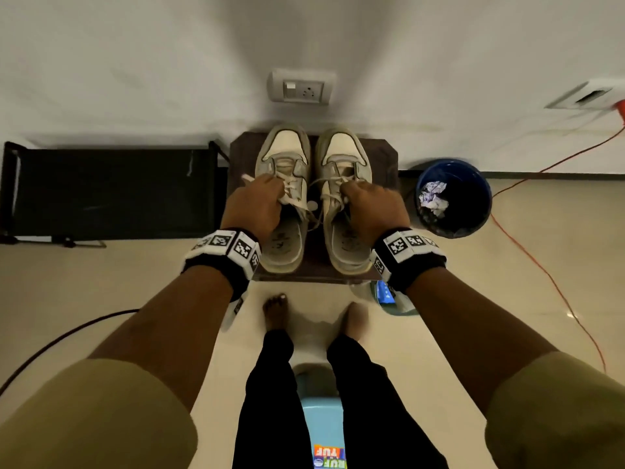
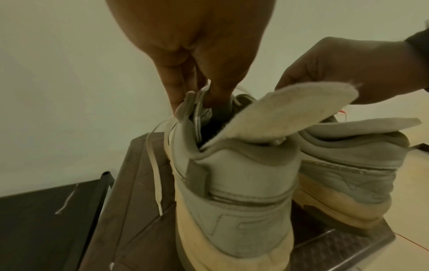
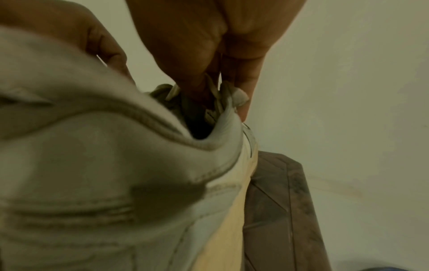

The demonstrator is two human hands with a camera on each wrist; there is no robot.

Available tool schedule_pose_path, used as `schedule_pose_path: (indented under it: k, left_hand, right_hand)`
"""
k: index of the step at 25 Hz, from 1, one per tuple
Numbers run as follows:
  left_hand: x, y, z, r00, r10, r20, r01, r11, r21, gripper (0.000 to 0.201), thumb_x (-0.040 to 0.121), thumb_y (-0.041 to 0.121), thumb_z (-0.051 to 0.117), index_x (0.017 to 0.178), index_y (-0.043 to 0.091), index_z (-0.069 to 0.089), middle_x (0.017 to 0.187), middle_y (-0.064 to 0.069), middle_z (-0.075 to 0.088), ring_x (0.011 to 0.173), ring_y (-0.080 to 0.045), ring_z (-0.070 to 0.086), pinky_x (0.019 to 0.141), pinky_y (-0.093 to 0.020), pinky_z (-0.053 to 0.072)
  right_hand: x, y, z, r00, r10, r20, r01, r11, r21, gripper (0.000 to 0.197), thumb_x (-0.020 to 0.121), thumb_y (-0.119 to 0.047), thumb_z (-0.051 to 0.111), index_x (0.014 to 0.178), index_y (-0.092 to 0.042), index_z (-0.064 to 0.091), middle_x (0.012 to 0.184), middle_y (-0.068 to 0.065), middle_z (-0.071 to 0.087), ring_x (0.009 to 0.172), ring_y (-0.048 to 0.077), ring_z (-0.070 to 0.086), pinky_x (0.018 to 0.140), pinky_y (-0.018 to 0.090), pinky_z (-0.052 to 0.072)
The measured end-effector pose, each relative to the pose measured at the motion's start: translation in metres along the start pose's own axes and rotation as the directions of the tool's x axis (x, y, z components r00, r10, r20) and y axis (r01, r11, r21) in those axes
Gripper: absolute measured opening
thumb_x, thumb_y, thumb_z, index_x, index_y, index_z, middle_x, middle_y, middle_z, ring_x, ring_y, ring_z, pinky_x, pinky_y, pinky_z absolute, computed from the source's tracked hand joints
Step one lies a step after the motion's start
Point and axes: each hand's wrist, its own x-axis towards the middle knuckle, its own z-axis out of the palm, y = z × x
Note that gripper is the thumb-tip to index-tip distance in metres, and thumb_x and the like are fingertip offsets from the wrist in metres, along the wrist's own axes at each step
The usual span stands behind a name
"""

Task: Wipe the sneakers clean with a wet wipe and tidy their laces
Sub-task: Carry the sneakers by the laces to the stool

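Observation:
Two grey and cream sneakers stand side by side, toes to the wall, on a brown stool (image 1: 382, 154). My left hand (image 1: 270, 189) pinches the laces of the left sneaker (image 1: 287, 154) at its upper eyelets; the left wrist view shows the fingers (image 2: 181, 91) curled on the laces (image 2: 199, 102). A loose lace end (image 2: 155, 165) hangs down that shoe's outer side. My right hand (image 1: 351, 191) pinches the laces (image 3: 214, 86) of the right sneaker (image 1: 345, 150). In the left wrist view the insole (image 2: 278, 113) sticks up out of the left sneaker's heel.
A blue bin (image 1: 473, 198) holding crumpled wipes (image 1: 434, 198) stands right of the stool. On the left a black rack (image 1: 111, 191) stands against the wall. A wipes pack (image 1: 385, 292) lies under my right wrist. An orange cable (image 1: 541, 265) crosses the floor.

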Motion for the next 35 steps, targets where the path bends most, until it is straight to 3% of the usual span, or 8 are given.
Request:
schedule_pose_path:
  k: [7,11,15,19,22,28,32,35]
  left_hand:
    - [0.016,0.003,0.029,0.996,-0.026,-0.088,0.023,0.999,-0.035,0.019,0.086,0.013,0.054,0.102,0.003,0.058,0.110,-0.017,0.060,0.094,-0.038,0.057,0.075,-0.044,0.047]
    - [0.007,-0.002,0.024,0.995,-0.010,-0.102,0.000,0.995,-0.100,0.015,0.083,0.008,0.053,0.097,0.003,0.056,0.108,-0.016,0.058,0.093,-0.038,0.056,0.071,-0.043,0.044]
    - [-0.003,-0.005,0.016,0.997,0.035,-0.066,-0.043,0.992,-0.119,0.026,0.083,0.007,0.052,0.109,0.008,0.057,0.124,-0.010,0.053,0.100,-0.036,0.057,0.077,-0.046,0.050]
    - [-0.022,0.001,0.015,0.997,0.031,-0.072,-0.039,0.992,-0.119,0.037,0.085,0.009,0.055,0.122,0.014,0.053,0.139,-0.005,0.044,0.119,-0.028,0.049,0.085,-0.044,0.051]
    - [-0.036,0.010,0.022,0.991,0.084,-0.106,-0.093,0.993,-0.078,0.036,0.083,0.014,0.057,0.119,0.013,0.058,0.136,-0.008,0.049,0.125,-0.030,0.045,0.098,-0.045,0.043]
    - [-0.061,0.034,0.045,0.966,0.183,-0.182,-0.189,0.982,-0.018,0.028,0.079,0.016,0.057,0.106,0.016,0.065,0.121,-0.007,0.059,0.119,-0.031,0.050,0.101,-0.047,0.038]
    - [-0.079,0.064,0.059,0.916,0.301,-0.266,-0.292,0.954,0.074,0.032,0.079,0.015,0.056,0.110,0.014,0.063,0.121,-0.008,0.060,0.117,-0.032,0.051,0.099,-0.047,0.039]
    - [-0.090,0.099,0.076,0.893,0.352,-0.280,-0.337,0.936,0.101,0.034,0.079,0.018,0.051,0.110,0.014,0.063,0.117,-0.007,0.062,0.111,-0.031,0.054,0.094,-0.043,0.040]
  right_hand:
    - [0.016,0.002,0.026,0.998,0.002,-0.069,0.001,0.999,0.033,0.022,0.089,-0.014,0.047,0.108,-0.009,0.057,0.106,0.015,0.065,0.094,0.038,0.061,0.062,0.034,0.032]
    - [0.016,-0.003,0.020,0.998,0.038,-0.050,-0.035,0.998,0.048,0.023,0.086,-0.016,0.053,0.108,-0.013,0.057,0.108,0.011,0.065,0.096,0.036,0.059,0.065,0.034,0.036]
    - [0.010,-0.007,0.018,0.995,0.090,-0.031,-0.087,0.990,0.108,0.038,0.086,-0.011,0.051,0.124,-0.014,0.052,0.123,0.011,0.058,0.108,0.035,0.055,0.072,0.036,0.041]
    - [-0.001,-0.019,0.029,0.980,0.176,-0.096,-0.157,0.972,0.177,0.060,0.086,-0.014,0.054,0.142,-0.019,0.032,0.141,0.009,0.045,0.119,0.035,0.050,0.084,0.045,0.049]
    - [-0.009,-0.024,0.040,0.964,0.219,-0.151,-0.187,0.961,0.203,0.053,0.087,-0.020,0.056,0.137,-0.015,0.038,0.139,0.010,0.046,0.117,0.037,0.050,0.085,0.045,0.048]
    - [-0.030,-0.025,0.047,0.948,0.240,-0.207,-0.183,0.948,0.260,0.047,0.089,-0.014,0.055,0.134,-0.009,0.044,0.140,0.013,0.045,0.124,0.033,0.045,0.095,0.041,0.043]
    - [-0.043,-0.018,0.049,0.926,0.283,-0.249,-0.170,0.903,0.395,0.047,0.088,-0.015,0.055,0.134,-0.011,0.044,0.135,0.010,0.050,0.116,0.029,0.053,0.092,0.040,0.049]
    - [-0.067,-0.002,0.054,0.901,0.357,-0.246,-0.192,0.838,0.510,0.045,0.089,-0.018,0.054,0.133,-0.013,0.044,0.132,0.010,0.052,0.108,0.030,0.058,0.081,0.039,0.051]
